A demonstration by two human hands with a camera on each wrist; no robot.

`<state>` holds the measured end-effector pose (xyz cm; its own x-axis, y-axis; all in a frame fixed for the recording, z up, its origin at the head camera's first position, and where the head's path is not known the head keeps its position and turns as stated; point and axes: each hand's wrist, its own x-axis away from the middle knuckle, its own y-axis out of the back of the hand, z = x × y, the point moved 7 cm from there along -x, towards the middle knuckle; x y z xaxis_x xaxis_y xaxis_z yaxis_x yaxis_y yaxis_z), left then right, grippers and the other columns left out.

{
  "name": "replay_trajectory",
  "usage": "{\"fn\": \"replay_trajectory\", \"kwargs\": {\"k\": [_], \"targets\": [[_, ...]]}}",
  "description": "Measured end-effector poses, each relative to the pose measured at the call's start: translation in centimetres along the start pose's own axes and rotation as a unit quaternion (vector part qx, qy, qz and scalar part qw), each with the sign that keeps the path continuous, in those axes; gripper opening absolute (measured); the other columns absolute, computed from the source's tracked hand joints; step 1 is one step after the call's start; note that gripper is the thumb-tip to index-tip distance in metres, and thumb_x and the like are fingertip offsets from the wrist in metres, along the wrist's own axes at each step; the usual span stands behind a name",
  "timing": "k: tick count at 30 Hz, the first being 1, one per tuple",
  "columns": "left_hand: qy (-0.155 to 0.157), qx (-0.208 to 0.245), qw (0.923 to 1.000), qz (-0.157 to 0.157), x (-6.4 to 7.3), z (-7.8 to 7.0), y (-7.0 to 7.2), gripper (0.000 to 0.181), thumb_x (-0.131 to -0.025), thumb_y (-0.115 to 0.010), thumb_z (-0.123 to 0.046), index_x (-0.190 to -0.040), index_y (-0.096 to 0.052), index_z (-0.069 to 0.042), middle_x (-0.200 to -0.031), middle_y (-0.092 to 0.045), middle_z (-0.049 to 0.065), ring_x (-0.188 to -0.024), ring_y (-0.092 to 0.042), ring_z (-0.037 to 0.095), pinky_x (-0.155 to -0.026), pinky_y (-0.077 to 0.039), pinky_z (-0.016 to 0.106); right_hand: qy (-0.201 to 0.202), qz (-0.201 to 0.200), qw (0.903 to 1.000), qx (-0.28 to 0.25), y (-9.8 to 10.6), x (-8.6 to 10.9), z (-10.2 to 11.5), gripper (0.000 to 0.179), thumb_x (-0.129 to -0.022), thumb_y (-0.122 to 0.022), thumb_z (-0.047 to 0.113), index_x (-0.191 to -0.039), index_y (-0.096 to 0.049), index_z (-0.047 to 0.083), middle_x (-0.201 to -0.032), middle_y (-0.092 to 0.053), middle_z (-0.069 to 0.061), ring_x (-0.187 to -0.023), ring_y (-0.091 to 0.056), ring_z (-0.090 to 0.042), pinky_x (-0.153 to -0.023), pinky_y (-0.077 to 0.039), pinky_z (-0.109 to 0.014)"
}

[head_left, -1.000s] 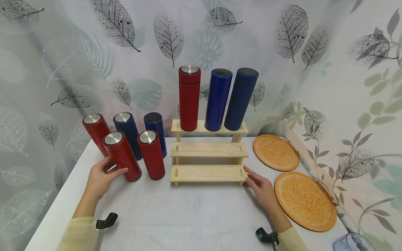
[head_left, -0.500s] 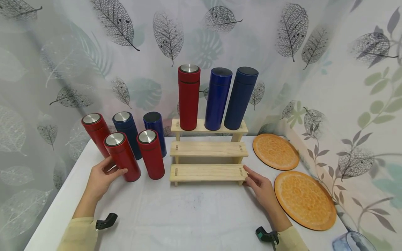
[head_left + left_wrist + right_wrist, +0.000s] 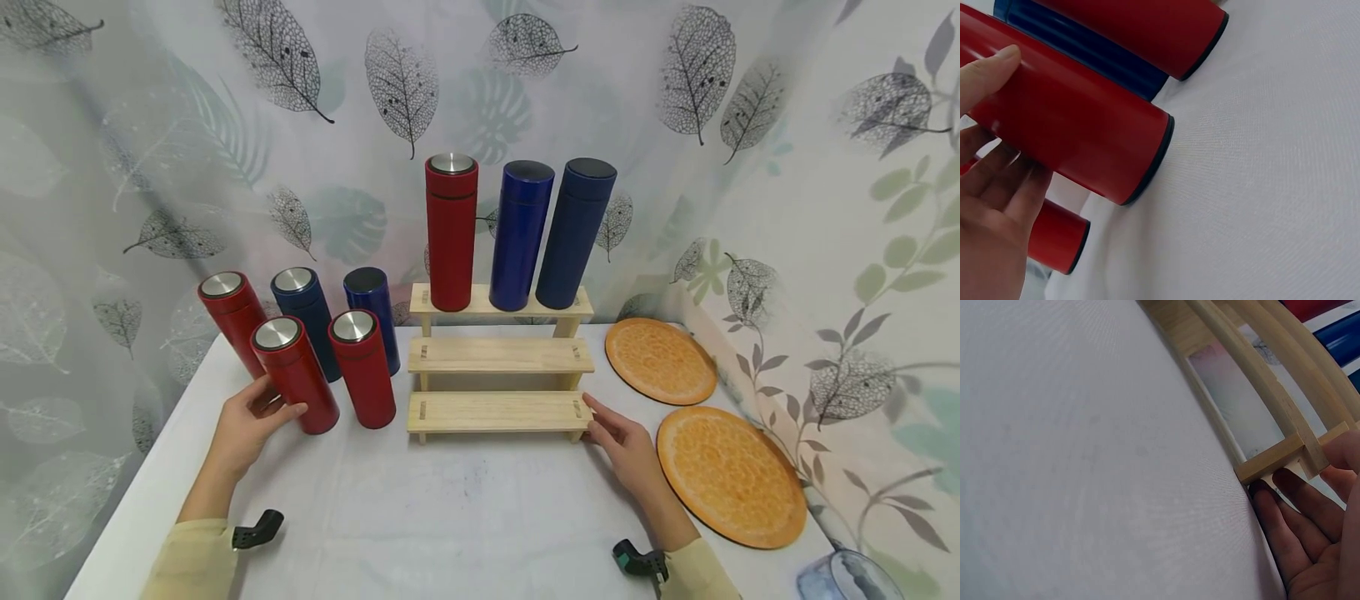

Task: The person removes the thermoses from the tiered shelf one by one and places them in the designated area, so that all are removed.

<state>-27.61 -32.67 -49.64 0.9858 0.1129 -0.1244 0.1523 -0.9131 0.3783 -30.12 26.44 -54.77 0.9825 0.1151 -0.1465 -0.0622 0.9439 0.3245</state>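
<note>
Barely anything has moved since a second ago: the right hand (image 3: 628,454) touches the wooden rack's (image 3: 501,411) front right end, whether gripping I cannot tell; the left hand (image 3: 242,427) clasps the nearest red flask (image 3: 302,379); beyond, three flasks (image 3: 520,242) top the rack.

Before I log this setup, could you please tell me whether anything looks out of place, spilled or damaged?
Faint greyish marks on the otherwise plain white cloth, in front of the wooden stand, look slightly odd; I cannot tell whether they are stains. Nothing else stands out: the shelved flasks stand in a row.
</note>
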Motion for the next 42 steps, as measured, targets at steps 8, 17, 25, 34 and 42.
{"fn": "replay_trajectory", "kwargs": {"k": [8, 17, 25, 34, 42], "targets": [[0.002, -0.026, 0.9997, 0.000, 0.4, -0.6, -0.2, 0.084, -0.101, -0.082, -0.027, -0.169, -0.037, -0.006, -0.160, -0.049, 0.025, -0.144, -0.048, 0.049, -0.102, -0.049, 0.014, 0.008, 0.007, 0.9999, -0.011, -0.1, 0.0, 0.3, 0.046, -0.112, -0.064, 0.016, -0.157, -0.058, 0.009, -0.158, -0.057, -0.011, -0.121, -0.068, -0.005, -0.093, -0.062, -0.028], [-0.038, 0.004, 0.9882, -0.148, 3.1, -2.3, 1.5, 0.069, -0.098, -0.083, -0.009, -0.159, -0.052, -0.009, -0.149, -0.061, 0.013, -0.134, -0.061, 0.020, -0.103, -0.051, 0.014, 0.004, 0.005, 1.0000, -0.006, -0.2, -0.2, 0.4, 0.047, -0.112, -0.065, 0.021, -0.157, -0.058, 0.010, -0.160, -0.055, -0.010, -0.124, -0.068, -0.009, -0.093, -0.063, -0.030], [-0.083, 0.048, 0.9752, -0.200, 5.3, -7.0, 1.8, 0.030, -0.100, -0.075, 0.003, -0.129, -0.069, 0.003, -0.117, -0.072, 0.004, -0.107, -0.071, 0.011, -0.094, -0.055, 0.013, 0.013, 0.001, 0.9999, 0.002, 0.2, -0.2, 0.2, 0.047, -0.112, -0.065, 0.020, -0.158, -0.058, 0.010, -0.159, -0.056, -0.012, -0.121, -0.068, -0.006, -0.092, -0.062, -0.028], [-0.155, 0.079, 0.9779, -0.116, 6.5, -13.5, -0.9, 0.031, -0.100, -0.068, 0.012, -0.131, -0.067, 0.010, -0.118, -0.072, 0.010, -0.111, -0.071, 0.017, -0.099, -0.055, 0.017, 0.000, 0.005, 0.9997, -0.022, -0.1, -0.2, 0.2, 0.047, -0.111, -0.066, 0.018, -0.157, -0.059, 0.011, -0.159, -0.055, -0.009, -0.122, -0.067, -0.006, -0.093, -0.063, -0.030], [-0.193, 0.085, 0.9769, -0.034, 5.2, -18.4, -3.7, 0.039, -0.099, -0.071, 0.010, -0.137, -0.066, 0.007, -0.127, -0.071, 0.011, -0.117, -0.070, 0.019, -0.103, -0.055, 0.022, 0.005, 0.004, 0.9999, -0.010, 0.0, -0.1, 0.1, 0.047, -0.111, -0.066, 0.018, -0.157, -0.058, 0.011, -0.158, -0.056, -0.010, -0.120, -0.068, -0.005, -0.092, -0.063, -0.029]]}}
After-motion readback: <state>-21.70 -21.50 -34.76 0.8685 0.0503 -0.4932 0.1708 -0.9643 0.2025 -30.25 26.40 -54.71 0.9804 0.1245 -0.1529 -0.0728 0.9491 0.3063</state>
